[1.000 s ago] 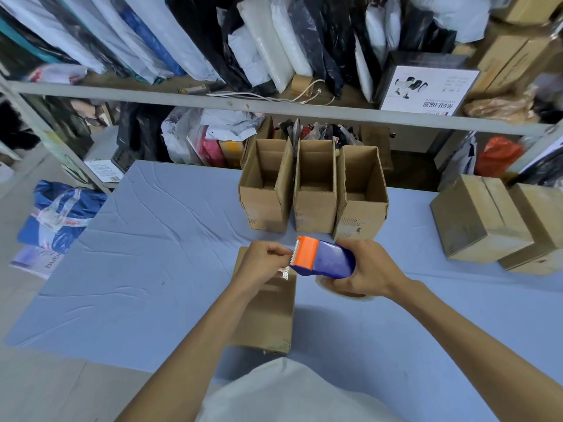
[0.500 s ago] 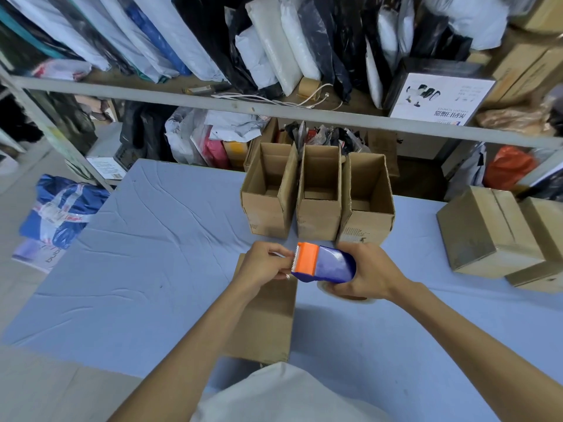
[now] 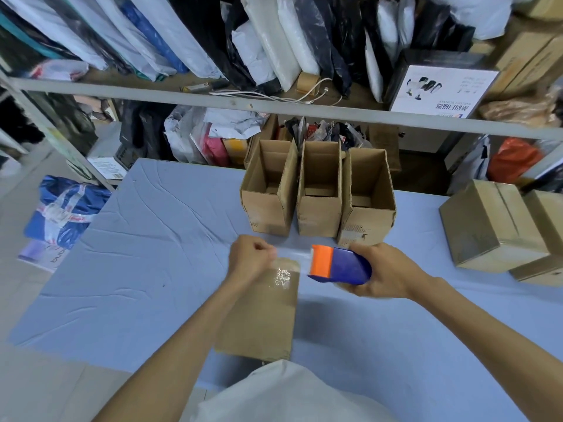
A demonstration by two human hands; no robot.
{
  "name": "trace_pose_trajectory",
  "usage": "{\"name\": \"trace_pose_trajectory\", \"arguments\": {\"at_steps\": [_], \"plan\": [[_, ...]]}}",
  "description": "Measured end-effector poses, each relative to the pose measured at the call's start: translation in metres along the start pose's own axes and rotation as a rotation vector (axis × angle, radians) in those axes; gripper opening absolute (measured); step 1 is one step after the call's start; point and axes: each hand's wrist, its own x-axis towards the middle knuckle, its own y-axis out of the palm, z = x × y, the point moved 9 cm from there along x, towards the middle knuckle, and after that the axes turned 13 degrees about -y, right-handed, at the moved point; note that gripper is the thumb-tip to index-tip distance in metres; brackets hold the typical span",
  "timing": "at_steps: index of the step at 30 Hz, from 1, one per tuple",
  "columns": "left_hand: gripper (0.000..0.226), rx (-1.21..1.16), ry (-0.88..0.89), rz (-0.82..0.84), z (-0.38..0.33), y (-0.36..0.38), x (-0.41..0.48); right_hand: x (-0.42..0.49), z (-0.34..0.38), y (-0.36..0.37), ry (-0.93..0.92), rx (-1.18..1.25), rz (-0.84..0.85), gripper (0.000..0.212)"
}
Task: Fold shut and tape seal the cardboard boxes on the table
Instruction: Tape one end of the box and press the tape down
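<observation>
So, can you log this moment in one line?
left hand pinches tape | right hand holds tape dispenser | tape stretched over shut box

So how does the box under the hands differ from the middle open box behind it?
The near box is folded shut and lies flat; the middle box stands upright, top open. Above the near box the left hand pinches tape drawn from the tape dispenser in the right hand; the middle box is untouched. Both are brown cardboard.
</observation>
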Motion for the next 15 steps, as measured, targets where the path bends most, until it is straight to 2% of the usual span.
{"name": "trace_pose_trajectory", "arguments": {"at_steps": [1,4,8,11,15], "plan": [[0.017,-0.016,-0.015,-0.005,0.005,-0.015,0.006,-0.011,-0.011,-0.003,0.035,-0.047,0.014,0.062],[0.020,-0.006,-0.054,0.136,0.019,-0.027,0.012,-0.035,-0.033,-0.008,0.109,-0.126,0.063,0.059],[0.006,-0.022,-0.053,0.085,0.018,-0.015,0.011,-0.042,-0.045,-0.010,0.127,-0.129,0.068,0.059],[0.008,-0.026,-0.134,0.158,0.024,-0.003,0.016,-0.044,-0.053,-0.016,0.131,-0.149,0.076,0.058],[0.012,-0.023,-0.138,0.183,0.016,0.007,0.017,-0.046,-0.059,-0.024,0.134,-0.164,0.047,0.055]]}}
